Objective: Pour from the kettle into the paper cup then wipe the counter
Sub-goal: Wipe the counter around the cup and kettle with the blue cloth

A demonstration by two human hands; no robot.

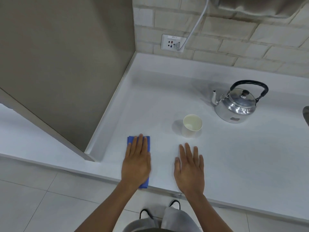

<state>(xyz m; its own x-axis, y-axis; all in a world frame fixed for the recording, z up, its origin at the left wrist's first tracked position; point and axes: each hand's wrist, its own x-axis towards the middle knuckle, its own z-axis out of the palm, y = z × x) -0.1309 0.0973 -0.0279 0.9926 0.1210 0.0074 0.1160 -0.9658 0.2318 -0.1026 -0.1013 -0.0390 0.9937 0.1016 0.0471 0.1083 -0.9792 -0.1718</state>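
A shiny metal kettle (237, 104) with a black handle stands upright on the white counter (250, 156), its spout pointing left. A white paper cup (192, 125) stands upright in front of it, to the kettle's lower left. A folded blue cloth (130, 139) lies near the counter's front edge, mostly covered by my left hand (136, 163), which presses flat on it with straight fingers. My right hand (189, 169) lies flat on the bare counter just below the cup, holding nothing.
A tall beige cabinet panel (66, 72) bounds the counter on the left. A wall socket (173, 43) with a plugged white cable sits on the brick-tile back wall. A dark rounded edge (306, 116) shows at the far right. Floor tiles lie below the counter.
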